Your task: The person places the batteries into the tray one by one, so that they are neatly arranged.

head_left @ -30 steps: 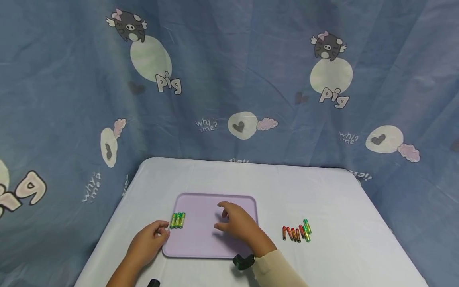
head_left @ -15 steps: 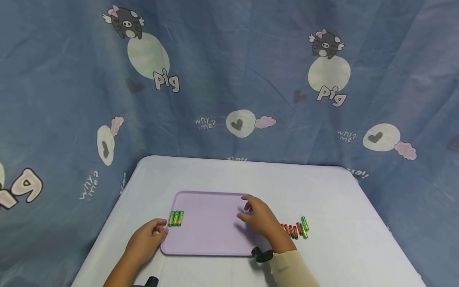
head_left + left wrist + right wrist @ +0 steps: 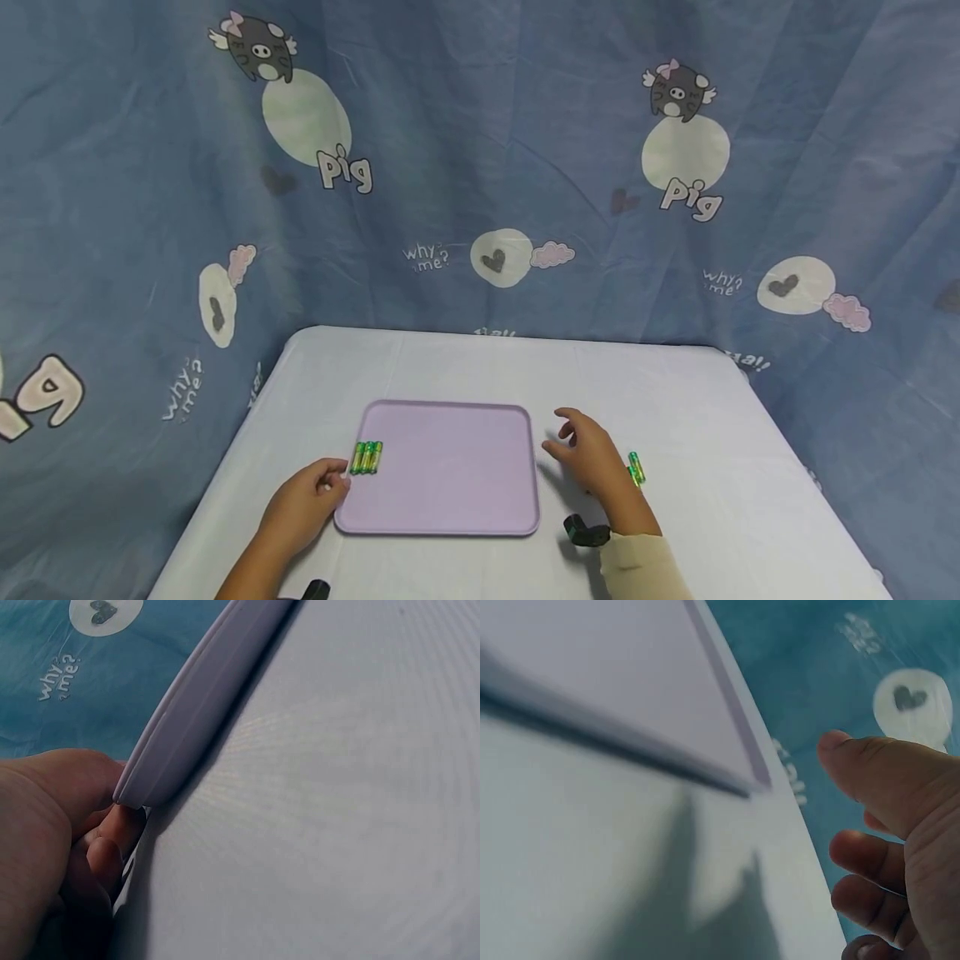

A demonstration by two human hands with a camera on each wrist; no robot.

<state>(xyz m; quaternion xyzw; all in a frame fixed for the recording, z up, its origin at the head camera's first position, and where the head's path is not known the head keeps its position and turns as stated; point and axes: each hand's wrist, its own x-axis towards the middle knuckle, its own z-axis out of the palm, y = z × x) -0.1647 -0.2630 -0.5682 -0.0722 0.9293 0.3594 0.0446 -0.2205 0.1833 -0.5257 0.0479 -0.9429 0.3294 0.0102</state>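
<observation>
Pinching the left edge of a purple tray (image 3: 450,487) with the left hand (image 3: 302,506), lapping over its rim and curling below it in the left wrist view. Holding the right hand (image 3: 591,457) up over the desk (image 3: 450,371), just beyond the tray's right rim, spreading thumb and fingers apart and casting a shadow below. Lying left of the desk's middle in the tray's case, stretching between the two hands and running nearer to the front than to the back edge. Inside it, near the left hand, standing side by side along the left rim: counting three green batteries (image 3: 367,457), leaving a broad stretch of tray on to the right rim. Beyond the right forearm, showing two more green batteries (image 3: 637,465) on the desk, hiding one partly behind the arm, and leaving wide room on to the desk's right edge. Wearing a beige sleeve (image 3: 645,567) on the right arm. Behind the desk's far edge, hanging one blue curtain (image 3: 465,117), bearing two printed pigs (image 3: 262,50).
</observation>
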